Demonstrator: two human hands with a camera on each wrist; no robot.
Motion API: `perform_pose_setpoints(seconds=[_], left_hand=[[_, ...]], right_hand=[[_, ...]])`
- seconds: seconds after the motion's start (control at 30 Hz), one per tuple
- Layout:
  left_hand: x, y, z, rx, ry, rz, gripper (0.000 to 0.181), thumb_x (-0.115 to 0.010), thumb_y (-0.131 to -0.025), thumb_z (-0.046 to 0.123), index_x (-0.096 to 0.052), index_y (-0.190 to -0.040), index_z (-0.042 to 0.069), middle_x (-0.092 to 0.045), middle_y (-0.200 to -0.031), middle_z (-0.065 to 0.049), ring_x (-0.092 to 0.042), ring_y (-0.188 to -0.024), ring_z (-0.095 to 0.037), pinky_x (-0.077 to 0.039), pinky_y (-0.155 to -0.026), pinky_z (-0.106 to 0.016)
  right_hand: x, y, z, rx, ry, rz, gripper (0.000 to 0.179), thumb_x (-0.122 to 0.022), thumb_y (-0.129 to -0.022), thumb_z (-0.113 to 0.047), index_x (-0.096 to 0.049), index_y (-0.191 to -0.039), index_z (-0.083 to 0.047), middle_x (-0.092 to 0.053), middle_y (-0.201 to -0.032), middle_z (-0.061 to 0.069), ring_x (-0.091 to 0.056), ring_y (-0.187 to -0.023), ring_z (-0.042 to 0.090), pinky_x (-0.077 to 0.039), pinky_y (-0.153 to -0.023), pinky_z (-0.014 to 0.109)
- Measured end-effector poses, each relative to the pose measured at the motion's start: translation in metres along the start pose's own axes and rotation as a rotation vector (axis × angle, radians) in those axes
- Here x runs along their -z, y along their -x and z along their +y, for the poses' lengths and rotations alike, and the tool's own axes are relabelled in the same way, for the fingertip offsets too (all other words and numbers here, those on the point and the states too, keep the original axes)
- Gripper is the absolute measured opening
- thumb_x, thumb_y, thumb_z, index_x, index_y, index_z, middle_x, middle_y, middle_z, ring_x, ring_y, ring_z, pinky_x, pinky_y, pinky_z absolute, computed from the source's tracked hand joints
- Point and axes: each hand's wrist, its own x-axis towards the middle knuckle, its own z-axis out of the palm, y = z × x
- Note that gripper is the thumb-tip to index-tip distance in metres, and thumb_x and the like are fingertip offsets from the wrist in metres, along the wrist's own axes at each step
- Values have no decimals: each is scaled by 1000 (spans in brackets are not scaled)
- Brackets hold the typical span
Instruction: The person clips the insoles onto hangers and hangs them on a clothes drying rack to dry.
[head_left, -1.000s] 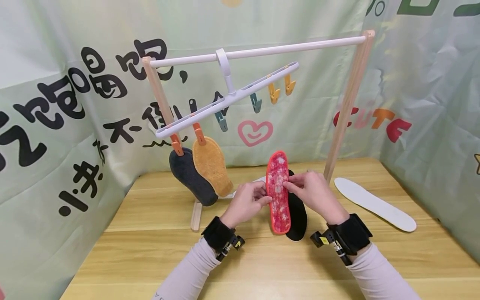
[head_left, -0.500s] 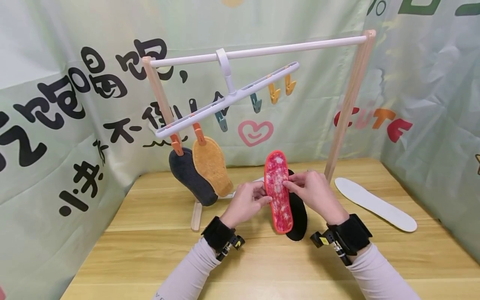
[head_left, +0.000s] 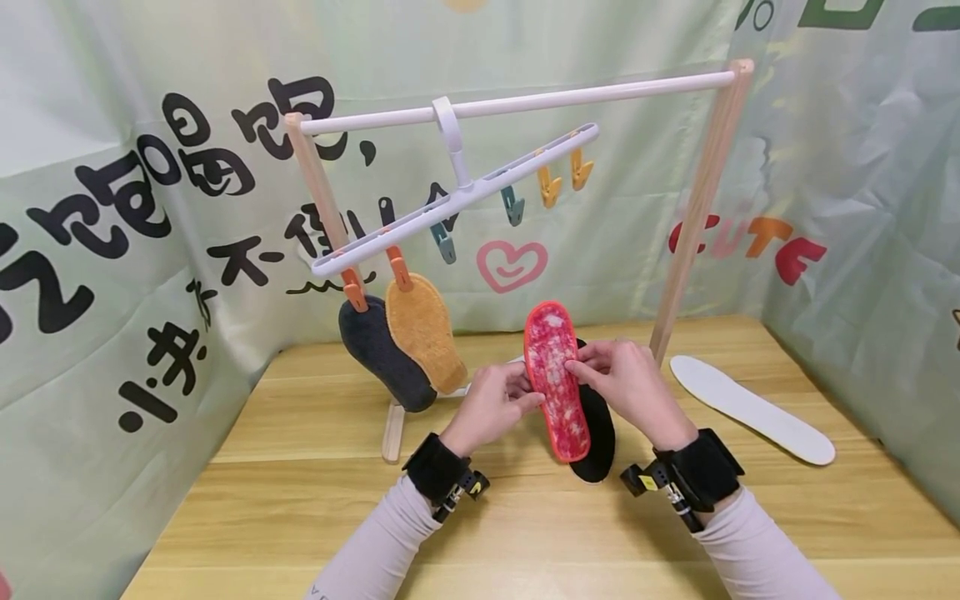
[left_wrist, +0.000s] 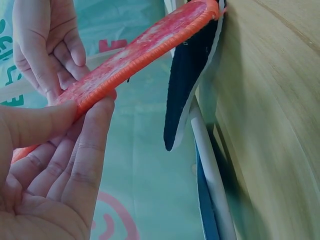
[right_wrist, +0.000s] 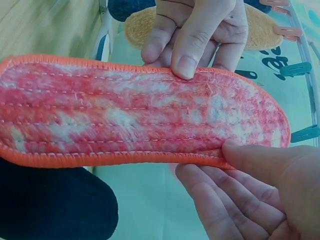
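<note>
Between both hands is a red and white fuzzy insole (head_left: 557,379) with stitched rows and an orange-red bound edge. My left hand (head_left: 491,404) pinches its left edge between thumb and fingers. On the opposite edge, my right hand (head_left: 630,387) pinches it with the thumb on the fuzzy face, clear in the right wrist view on the insole (right_wrist: 145,112). The insole is held upright, its top tilted slightly left. Behind it a black insole (head_left: 598,437) is partly hidden; the left wrist view shows a pale edge on this black insole (left_wrist: 187,80).
A white insole (head_left: 750,408) lies on the wooden table (head_left: 300,517) at right. A rack's pole (head_left: 600,92) carries a lavender clip hanger (head_left: 465,200). Orange clips hold a dark grey insole (head_left: 382,354) and a tan insole (head_left: 423,333). Teal clips (head_left: 513,206) and yellow clips (head_left: 550,187) hang farther right.
The red insole has turned between the hands: its top has swung left and its lower end right. Both hands keep their pinch and have hardly moved.
</note>
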Motion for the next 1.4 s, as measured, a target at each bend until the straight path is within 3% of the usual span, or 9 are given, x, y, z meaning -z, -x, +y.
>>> perform_pose_setpoints(seconds=[0.23, 0.5, 0.87, 1.1, 1.4], left_hand=[[1, 0, 3, 20, 5, -2, 17, -81, -95, 6, -78, -112, 5, -81, -95, -11, -80, -89, -30, -61, -77, -21], [2, 1, 2, 30, -23, 6, 13, -79, -99, 15, -79, -109, 8, -82, -92, -5, -78, -81, -13, -59, -72, -22], [7, 1, 1, 44, 46, 12, 17, -73, -103, 17, -78, -117, 6, -82, -94, -8, -80, -88, -33, -55, -67, -23], [7, 2, 1, 52, 28, 15, 13, -73, -103, 16, -78, -112, 7, -82, -95, -8, -81, -89, -28, -58, -72, -23], [8, 1, 0, 34, 48, 10, 13, -73, -102, 13, -78, -111, 5, -82, -97, -11, -81, -90, -34, -58, -71, -23]], right_hand=[[0, 0, -1, 17, 3, 15, 16, -77, -102, -23, -77, -99, -7, -81, -94, 11, -80, -87, 25, -65, -78, 45], [-2, 1, 0, 25, -7, 23, 16, -78, -101, -23, -77, -99, -7, -81, -93, 10, -80, -86, 24, -65, -78, 45], [0, 1, 1, 37, -23, 21, 16, -77, -101, -23, -77, -100, -8, -82, -94, 9, -80, -86, 23, -65, -79, 45], [-2, 3, 1, 30, -44, 10, 16, -77, -101, -24, -77, -102, -8, -81, -96, 10, -80, -87, 22, -65, -80, 44], [-3, 1, 1, 39, -39, 19, 14, -78, -101, -23, -77, -101, -8, -81, -95, 9, -80, -86, 22, -65, -80, 44]])
